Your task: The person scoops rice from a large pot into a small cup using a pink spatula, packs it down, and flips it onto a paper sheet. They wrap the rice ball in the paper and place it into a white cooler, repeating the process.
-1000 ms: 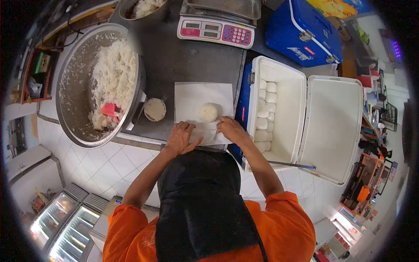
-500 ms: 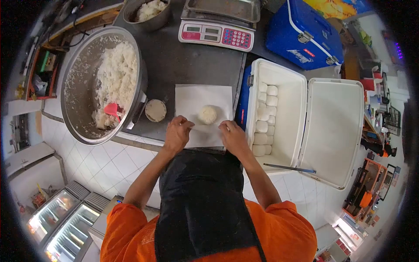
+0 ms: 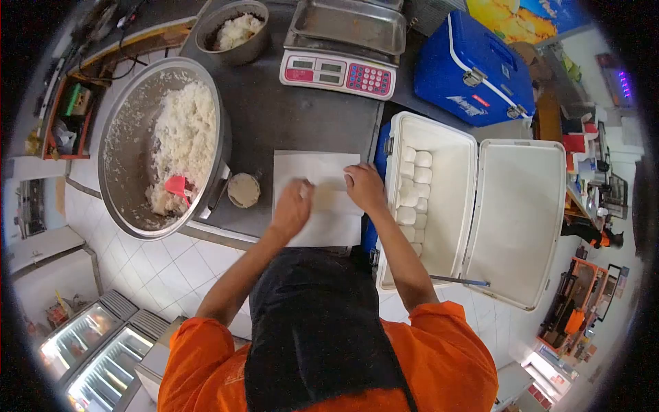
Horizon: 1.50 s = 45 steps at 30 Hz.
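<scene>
A white paper sheet (image 3: 322, 233) lies on the dark table in front of me. On it a round mound of rice (image 3: 325, 197) looks pale and blurred, seemingly under a thin translucent sheet. My left hand (image 3: 294, 208) is closed at the left side of the mound, its fingers pinched on the sheet. My right hand (image 3: 365, 187) is closed at the upper right, fingertips pinched at the sheet's edge. Motion blur hides the exact grip. Left of the paper stands a small round cup (image 3: 244, 190) filled with rice.
A large metal pot (image 3: 113, 147) of rice with a red scoop (image 3: 177, 187) stands left. A smaller pot (image 3: 257, 49) and a scale (image 3: 336, 73) are behind. To the right, an open cooler (image 3: 449, 172) holds several white packets (image 3: 406, 199); a blue cooler (image 3: 473, 75) stands beyond.
Both hands have moved away from me, up over the paper, bringing the thin sheet across the rice mound. The mound, plainly visible before, is now dimmed. The whole view has shifted slightly.
</scene>
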{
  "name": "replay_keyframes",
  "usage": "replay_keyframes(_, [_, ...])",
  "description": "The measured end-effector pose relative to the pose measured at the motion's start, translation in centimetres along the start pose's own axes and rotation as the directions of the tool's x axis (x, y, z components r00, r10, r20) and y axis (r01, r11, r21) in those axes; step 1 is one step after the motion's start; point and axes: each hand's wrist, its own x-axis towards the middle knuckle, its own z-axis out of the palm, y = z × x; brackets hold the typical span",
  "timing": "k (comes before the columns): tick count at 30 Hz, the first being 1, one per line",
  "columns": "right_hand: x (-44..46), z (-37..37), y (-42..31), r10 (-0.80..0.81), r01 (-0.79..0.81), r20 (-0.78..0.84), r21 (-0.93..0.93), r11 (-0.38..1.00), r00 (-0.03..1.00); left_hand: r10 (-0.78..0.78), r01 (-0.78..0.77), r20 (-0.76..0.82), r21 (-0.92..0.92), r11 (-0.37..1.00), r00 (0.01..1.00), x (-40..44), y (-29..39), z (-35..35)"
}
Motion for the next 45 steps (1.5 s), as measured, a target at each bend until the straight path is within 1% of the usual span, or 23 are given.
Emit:
replay_keyframes(1, [0.0,0.3,-0.5,-0.003,0.003,-0.002,-0.001,1.0,1.0,0.071,-0.067,0.02,-0.174,0.982,0.997,-0.8,1.3,0.2])
replay_keyframes(3, [0.2,0.9,-1.3,-0.117,0.102,-0.048,-0.247,0.964,0.992,0.139,-0.141,-0.018,-0.15,0.979,0.99,-2.6,2.0,2.8])
replay_keyframes(6, [0.9,1.3,-1.1,-0.099,0.095,-0.001,-0.249,0.964,0.995,0.151,-0.137,0.202,-0.081,0.987,0.968,-3.2,1.5,3.9])
replay_keyframes(8, [1.3,1.2,-0.3,-0.077,0.088,0.051,-0.247,0.965,0.996,0.147,-0.137,0.169,-0.071,0.988,0.974,-3.3,1.5,3.7])
replay_keyframes(10, [3.9,1.6,1.6,-0.205,0.237,0.242,-0.11,0.965,0.948,0.142,-0.135,0.131,-0.055,0.989,0.981,-2.9,1.6,3.4])
replay_keyframes(11, [4.8,1.4,1.9,-0.209,0.241,0.241,-0.112,0.964,0.948,0.143,-0.139,0.11,-0.05,0.989,0.984,-2.8,1.7,3.4])
replay_keyframes(13, [6.6,-0.1,1.3,-0.151,0.019,0.455,0.281,0.96,0.878,0.148,-0.145,0.086,-0.043,0.989,0.985,-2.7,1.7,3.6])
replay_keyframes(14, [7.3,-0.4,0.9,-0.152,0.023,0.453,0.279,0.96,0.878,0.15,-0.148,0.063,-0.035,0.988,0.987,-2.7,1.7,3.9])
replay_keyframes(16, [8.7,-0.3,0.5,-0.195,0.06,0.558,0.252,0.966,0.807,0.15,-0.15,0.033,-0.023,0.988,0.988,-2.6,1.7,3.9])
replay_keyframes(17, [8.6,-0.1,0.3,-0.199,0.066,0.557,0.25,0.966,0.806,0.162,-0.162,0.026,-0.016,0.987,0.986,-2.6,1.8,3.9])
replay_keyframes(19, [7.8,0.6,0.1,-0.221,0.256,0.393,-0.038,0.966,0.893,0.174,-0.174,0.014,-0.004,0.985,0.985,-2.7,1.6,3.9])
replay_keyframes(20, [6.3,0.8,-0.4,-0.225,0.26,0.391,-0.039,0.965,0.893,0.193,-0.193,0.031,0.025,0.981,0.981,-2.8,1.5,4.2])
replay_keyframes(22, [3.0,0.4,-2.5,-0.166,0.154,-0.005,-0.35,0.924,0.986,0.21,-0.212,0.041,0.055,0.976,0.977,-2.6,1.2,4.3])
replay_keyframes(26, [1.3,2.7,-0.6,-0.063,0.052,-0.017,-0.356,0.933,0.998,0.169,-0.168,0.018,-0.049,0.985,0.985,-2.3,1.9,3.7])
replay_keyframes(29, [1.6,1.0,-0.7,-0.009,0.02,0.047,-0.24,0.971,0.999,0.166,-0.161,0.061,-0.083,0.983,0.984,-2.7,1.9,3.5])
replay_keyframes(31, [2.6,0.1,0.3,-0.183,0.186,0.158,-0.007,0.983,0.97,0.175,-0.171,0.057,-0.071,0.983,0.983,-2.2,1.6,3.7])
replay_keyframes(32, [3.2,0.0,0.5,-0.186,0.19,0.155,-0.008,0.982,0.97,0.179,-0.177,0.02,-0.061,0.982,0.984,-2.2,1.6,3.8])
replay_keyframes(34, [4.5,-0.6,0.4,-0.108,0.033,0.396,0.192,0.981,0.912,0.183,-0.183,-0.018,-0.048,0.982,0.983,-2.3,1.7,3.8])
replay_keyframes(37, [5.7,-0.4,-0.3,-0.154,0.06,0.384,0.244,0.968,0.91,0.174,-0.174,-0.009,-0.054,0.983,0.985,-2.5,1.6,3.9])
replay_keyframes(38, [6.5,-0.2,-0.6,-0.153,0.058,0.384,0.246,0.968,0.91,0.18,-0.18,-0.009,-0.066,0.981,0.984,-2.5,1.4,4.0])
replay_keyframes(40, [7.7,-0.6,-1.3,-0.247,0.221,0.571,0.117,0.968,0.783,0.19,-0.19,-0.007,-0.083,0.978,0.982,-2.3,1.5,3.9])
replay_keyframes(43, [6.2,-1.7,-2.6,-0.289,0.297,0.588,0.087,0.951,0.756,0.183,-0.183,-0.017,-0.071,0.98,0.983,-2.4,1.0,3.8])
replay_keyframes(45, [2.7,-0.3,-2.5,-0.307,0.425,0.584,-0.071,0.902,0.751,0.207,-0.212,-0.062,-0.092,0.973,0.976,-2.3,0.6,4.2])
